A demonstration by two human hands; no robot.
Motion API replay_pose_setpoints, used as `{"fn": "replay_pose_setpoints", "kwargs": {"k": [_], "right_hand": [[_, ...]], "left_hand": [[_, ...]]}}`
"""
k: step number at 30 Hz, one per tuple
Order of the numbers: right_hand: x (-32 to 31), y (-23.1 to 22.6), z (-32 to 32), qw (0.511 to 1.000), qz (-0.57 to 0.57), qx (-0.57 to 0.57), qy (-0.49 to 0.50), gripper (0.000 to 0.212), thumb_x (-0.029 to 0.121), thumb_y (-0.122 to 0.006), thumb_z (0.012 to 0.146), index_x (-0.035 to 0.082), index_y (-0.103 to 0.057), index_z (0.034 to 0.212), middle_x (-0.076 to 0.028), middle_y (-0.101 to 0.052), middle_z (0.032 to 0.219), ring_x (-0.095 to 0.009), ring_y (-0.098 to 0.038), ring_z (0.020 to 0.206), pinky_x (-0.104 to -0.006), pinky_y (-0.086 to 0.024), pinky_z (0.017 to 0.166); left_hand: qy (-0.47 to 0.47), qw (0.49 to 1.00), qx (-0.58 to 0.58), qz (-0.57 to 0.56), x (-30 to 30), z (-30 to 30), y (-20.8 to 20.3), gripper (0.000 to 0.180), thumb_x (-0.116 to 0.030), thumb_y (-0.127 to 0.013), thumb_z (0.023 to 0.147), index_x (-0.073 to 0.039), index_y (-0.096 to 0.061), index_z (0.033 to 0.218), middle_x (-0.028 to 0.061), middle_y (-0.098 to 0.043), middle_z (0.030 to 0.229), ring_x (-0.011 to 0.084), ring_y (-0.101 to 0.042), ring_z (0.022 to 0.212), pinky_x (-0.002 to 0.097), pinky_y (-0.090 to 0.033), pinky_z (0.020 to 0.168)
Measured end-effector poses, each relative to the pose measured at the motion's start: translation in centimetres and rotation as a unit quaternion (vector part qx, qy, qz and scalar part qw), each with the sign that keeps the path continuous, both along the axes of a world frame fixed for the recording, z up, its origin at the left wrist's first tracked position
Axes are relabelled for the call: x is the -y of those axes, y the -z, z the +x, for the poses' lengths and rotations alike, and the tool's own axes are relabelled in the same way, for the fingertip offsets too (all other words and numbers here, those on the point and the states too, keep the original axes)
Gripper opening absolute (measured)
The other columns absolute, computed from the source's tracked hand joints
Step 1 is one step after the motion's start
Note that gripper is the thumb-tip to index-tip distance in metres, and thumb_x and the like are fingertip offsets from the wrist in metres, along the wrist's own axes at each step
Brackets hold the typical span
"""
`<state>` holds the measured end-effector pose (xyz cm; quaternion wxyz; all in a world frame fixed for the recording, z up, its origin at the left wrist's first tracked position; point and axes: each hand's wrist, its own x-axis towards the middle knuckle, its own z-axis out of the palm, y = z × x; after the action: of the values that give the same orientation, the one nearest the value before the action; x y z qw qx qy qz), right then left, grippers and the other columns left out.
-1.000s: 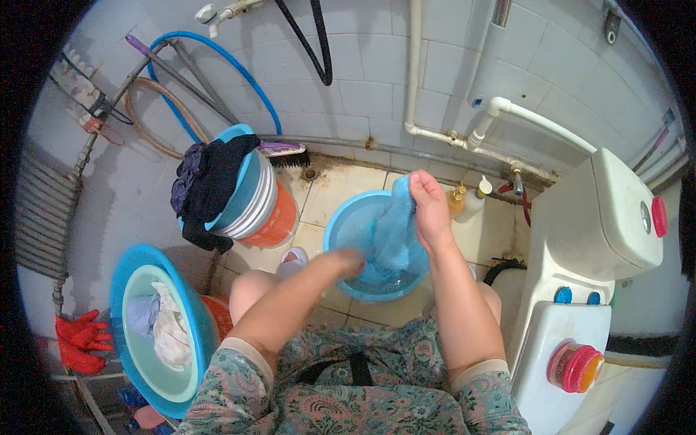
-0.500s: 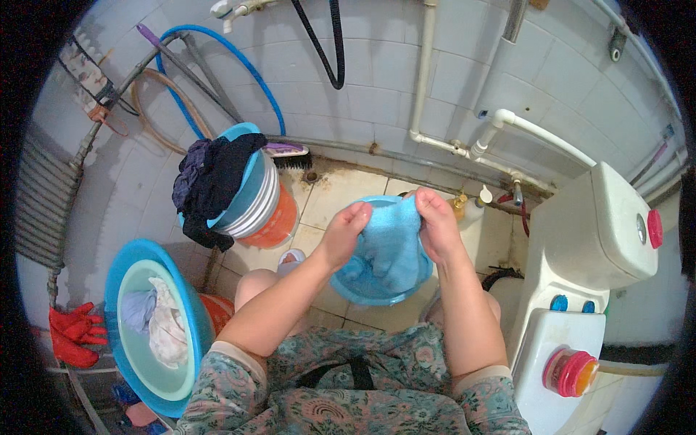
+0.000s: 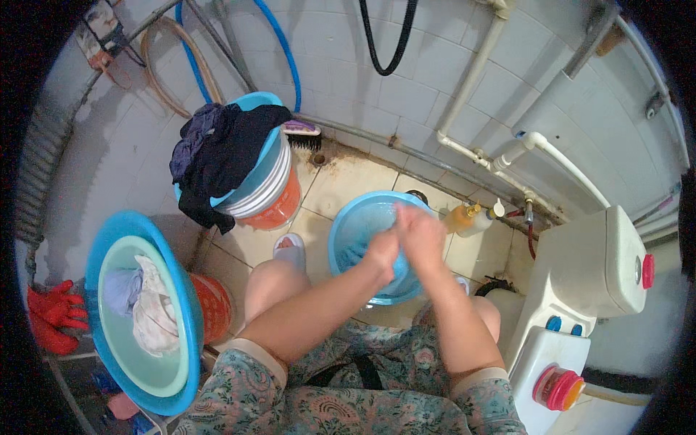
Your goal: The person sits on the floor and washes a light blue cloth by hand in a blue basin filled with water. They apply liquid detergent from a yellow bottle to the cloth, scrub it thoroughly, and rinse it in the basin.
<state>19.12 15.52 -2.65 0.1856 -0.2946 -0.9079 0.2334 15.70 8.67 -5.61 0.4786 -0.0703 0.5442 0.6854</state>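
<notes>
Over a blue plastic basin on the tiled floor, my two fists are pressed together, one against the other. My left hand is closed, and my right hand is closed just above and to the right of it, smeared by motion. Between and below them a bit of light blue cloth shows; the rest is hidden inside my fingers. Water seems to lie in the basin, with dark streaks at its left side.
Pump bottles stand right of the basin, near a toilet. At left, nested basins hold pale clothes; dark clothes drape over an orange-and-white bucket. A brush lies by the wall. Red gloves hang far left.
The blue cloth, stretched between my spread hands before, is now bunched up in them. My hands have come together, and the view has shifted slightly.
</notes>
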Motion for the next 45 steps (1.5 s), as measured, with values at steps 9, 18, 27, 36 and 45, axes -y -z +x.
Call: {"fn": "replay_pose_setpoints", "kwargs": {"k": [9,18,27,36,45], "right_hand": [[0.7,0.9,-0.4,0.995,0.075,-0.035,-0.058,0.036,0.034,-0.050,0.086,0.006,-0.056,0.064,-0.015,-0.056,0.062,-0.033,-0.055,0.056,-0.0420,-0.044,0.052],[0.9,1.5,-0.3,0.994,0.065,-0.080,-0.036,0.041,0.038,-0.050,0.085,0.004,-0.056,0.062,-0.017,-0.056,0.063,-0.035,-0.055,0.059,-0.0437,-0.042,0.055],[-4.8,3.8,-0.2,0.929,-0.325,-0.150,0.096,0.042,0.036,-0.056,0.086,0.003,-0.053,0.060,0.002,-0.046,0.054,-0.007,-0.039,0.053,-0.0248,-0.032,0.047],[2.2,0.9,0.1,0.989,0.029,-0.130,-0.055,0.040,0.028,-0.060,0.081,0.001,-0.051,0.053,-0.016,-0.049,0.050,-0.031,-0.046,0.045,-0.0386,-0.037,0.046],[1.7,2.3,-0.1,0.984,0.134,-0.094,-0.072,0.038,0.033,-0.055,0.082,0.004,-0.060,0.058,-0.016,-0.056,0.058,-0.034,-0.053,0.054,-0.0441,-0.041,0.052]], "left_hand": [[0.052,0.977,0.095,0.184,1.4,-1.5,0.9,0.038,-0.042,-0.042,0.091,-0.008,-0.056,0.100,0.0087,-0.058,0.097,0.0162,-0.054,0.086,0.0343,-0.043,0.078],[0.087,0.994,-0.013,0.065,2.2,-1.7,-0.3,0.059,-0.053,-0.044,0.086,-0.004,-0.050,0.118,0.0107,-0.054,0.113,0.0201,-0.048,0.105,0.0351,-0.038,0.088],[0.187,0.977,-0.095,0.025,1.2,-3.4,0.3,0.065,-0.056,-0.044,0.085,0.000,-0.050,0.116,0.0127,-0.053,0.114,0.0198,-0.046,0.107,0.0357,-0.035,0.091],[0.018,0.998,0.030,0.052,0.8,-0.8,0.9,0.040,-0.043,-0.046,0.089,-0.007,-0.056,0.102,0.0060,-0.058,0.099,0.0136,-0.053,0.090,0.0306,-0.042,0.077],[0.053,0.954,0.163,0.246,1.4,-1.8,4.4,0.041,-0.040,-0.044,0.090,-0.003,-0.057,0.098,0.0054,-0.061,0.087,0.0153,-0.056,0.080,0.0324,-0.044,0.072]]}}
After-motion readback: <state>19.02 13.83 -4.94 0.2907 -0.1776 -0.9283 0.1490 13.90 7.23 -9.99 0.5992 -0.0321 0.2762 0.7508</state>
